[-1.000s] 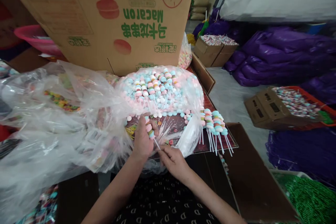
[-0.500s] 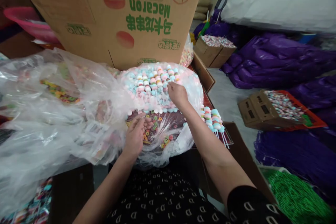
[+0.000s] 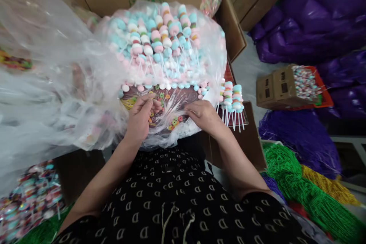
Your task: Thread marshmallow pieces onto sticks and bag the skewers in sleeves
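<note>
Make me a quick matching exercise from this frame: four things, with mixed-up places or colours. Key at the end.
Things:
1. left hand
2. right hand
3. shirt
4. crate

Places or colours:
A. orange
B. nearer the right-hand candy skewers
C. black with pale letters
D. nearer the yellow strips

Pairs: 1-D; 2-B; 3-C; 4-A

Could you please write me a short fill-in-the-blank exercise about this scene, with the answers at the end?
1. The person's ____ hand is the one nearer the candy skewers at the table's right edge.
2. Those skewers' sticks are ____.
3. The black garment repeats the letter ____.
4. The big shiny bags at the upper right are ____.
Missing words: right; white; D; purple.
</note>
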Action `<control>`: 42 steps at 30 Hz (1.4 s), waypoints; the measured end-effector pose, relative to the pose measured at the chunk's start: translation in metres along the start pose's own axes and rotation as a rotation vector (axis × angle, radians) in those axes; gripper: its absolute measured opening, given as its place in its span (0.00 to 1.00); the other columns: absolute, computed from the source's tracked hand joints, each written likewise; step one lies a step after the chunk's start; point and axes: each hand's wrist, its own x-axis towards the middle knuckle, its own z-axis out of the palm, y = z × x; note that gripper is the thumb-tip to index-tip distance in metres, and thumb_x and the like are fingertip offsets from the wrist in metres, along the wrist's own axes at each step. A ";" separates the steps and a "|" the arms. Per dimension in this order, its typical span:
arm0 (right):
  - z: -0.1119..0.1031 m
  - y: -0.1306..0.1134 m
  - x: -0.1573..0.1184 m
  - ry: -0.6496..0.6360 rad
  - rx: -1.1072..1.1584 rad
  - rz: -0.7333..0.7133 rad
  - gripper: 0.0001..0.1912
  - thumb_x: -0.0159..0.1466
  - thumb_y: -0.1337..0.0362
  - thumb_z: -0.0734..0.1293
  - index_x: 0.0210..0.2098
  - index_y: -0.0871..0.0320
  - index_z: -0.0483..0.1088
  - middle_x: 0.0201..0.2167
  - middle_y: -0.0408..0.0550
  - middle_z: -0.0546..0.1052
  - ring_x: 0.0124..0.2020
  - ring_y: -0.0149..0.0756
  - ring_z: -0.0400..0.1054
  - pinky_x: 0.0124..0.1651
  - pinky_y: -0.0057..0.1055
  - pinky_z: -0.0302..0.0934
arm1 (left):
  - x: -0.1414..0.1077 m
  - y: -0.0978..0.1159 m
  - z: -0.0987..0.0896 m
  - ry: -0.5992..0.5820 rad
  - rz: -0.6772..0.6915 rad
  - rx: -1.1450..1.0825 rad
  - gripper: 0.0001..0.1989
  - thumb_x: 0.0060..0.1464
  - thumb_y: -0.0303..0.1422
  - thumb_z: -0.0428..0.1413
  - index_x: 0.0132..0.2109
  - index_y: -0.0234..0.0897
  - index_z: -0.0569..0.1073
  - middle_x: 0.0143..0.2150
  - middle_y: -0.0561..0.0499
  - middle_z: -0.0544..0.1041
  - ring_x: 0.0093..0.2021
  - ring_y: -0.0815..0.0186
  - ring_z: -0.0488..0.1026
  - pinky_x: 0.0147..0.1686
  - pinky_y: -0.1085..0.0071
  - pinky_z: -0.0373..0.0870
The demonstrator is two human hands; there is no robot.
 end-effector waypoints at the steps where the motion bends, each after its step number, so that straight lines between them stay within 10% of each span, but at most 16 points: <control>1: 0.003 0.002 -0.007 -0.016 -0.045 0.000 0.13 0.74 0.66 0.65 0.43 0.55 0.84 0.44 0.54 0.87 0.49 0.46 0.78 0.60 0.48 0.64 | -0.001 -0.001 0.001 -0.007 0.003 0.010 0.11 0.59 0.40 0.69 0.45 0.41 0.82 0.34 0.52 0.84 0.33 0.67 0.80 0.37 0.70 0.76; 5: 0.005 0.013 -0.022 -0.038 -0.227 0.045 0.16 0.74 0.69 0.64 0.45 0.50 0.85 0.50 0.51 0.86 0.61 0.54 0.71 0.73 0.66 0.45 | -0.002 -0.002 0.001 -0.014 0.003 0.062 0.09 0.60 0.41 0.68 0.44 0.43 0.82 0.34 0.53 0.83 0.34 0.67 0.79 0.37 0.70 0.75; 11: 0.000 0.017 -0.022 -0.094 -0.298 -0.023 0.17 0.73 0.72 0.63 0.39 0.50 0.83 0.42 0.48 0.82 0.57 0.49 0.69 0.77 0.64 0.38 | -0.001 -0.002 -0.002 -0.014 0.008 0.058 0.07 0.62 0.39 0.67 0.44 0.44 0.82 0.35 0.51 0.82 0.35 0.66 0.79 0.40 0.67 0.76; 42: -0.008 0.040 0.000 -0.148 -0.382 -0.354 0.14 0.73 0.71 0.66 0.35 0.53 0.80 0.37 0.47 0.81 0.44 0.42 0.69 0.70 0.58 0.52 | 0.010 0.003 -0.023 0.036 0.126 0.056 0.05 0.62 0.35 0.67 0.44 0.43 0.83 0.32 0.52 0.83 0.31 0.67 0.78 0.38 0.67 0.77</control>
